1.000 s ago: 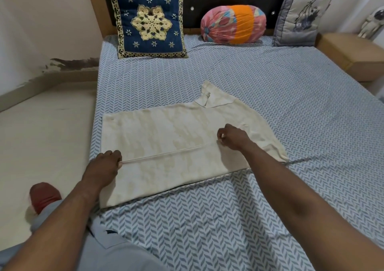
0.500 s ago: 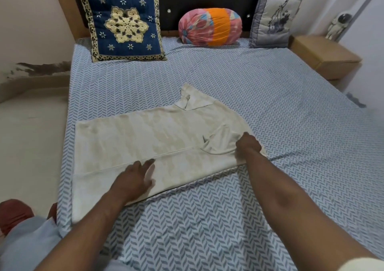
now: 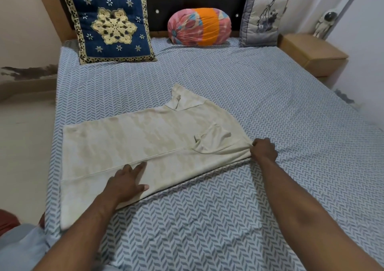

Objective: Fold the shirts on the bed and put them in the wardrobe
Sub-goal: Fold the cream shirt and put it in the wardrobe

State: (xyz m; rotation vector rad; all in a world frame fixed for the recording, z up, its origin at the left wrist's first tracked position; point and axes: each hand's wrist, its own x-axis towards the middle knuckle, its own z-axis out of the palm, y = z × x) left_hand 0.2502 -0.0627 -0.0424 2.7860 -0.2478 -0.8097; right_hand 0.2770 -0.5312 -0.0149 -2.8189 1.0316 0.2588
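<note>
A cream shirt [image 3: 128, 142] lies flat across the left half of the bed [image 3: 270, 96], its near side folded over along a long seam, its collar pointing toward the pillows. A sleeve is folded onto the shirt near its right end. My left hand [image 3: 126, 182] rests flat on the shirt's near edge, fingers spread. My right hand [image 3: 264, 149] pinches the shirt's right end at the shoulder, pulling the cloth taut. No wardrobe is in view.
A navy embroidered cushion [image 3: 112, 23], a pink and orange bolster [image 3: 199, 27] and a grey cushion [image 3: 262, 19] line the headboard. A wooden bedside table [image 3: 311, 52] stands at the right with a small figurine [image 3: 324, 24]. Bare floor lies left of the bed.
My left hand slid right from the shirt's left edge to the middle of its near side. My right hand folded the sleeve inward and moved to the shirt's right end.
</note>
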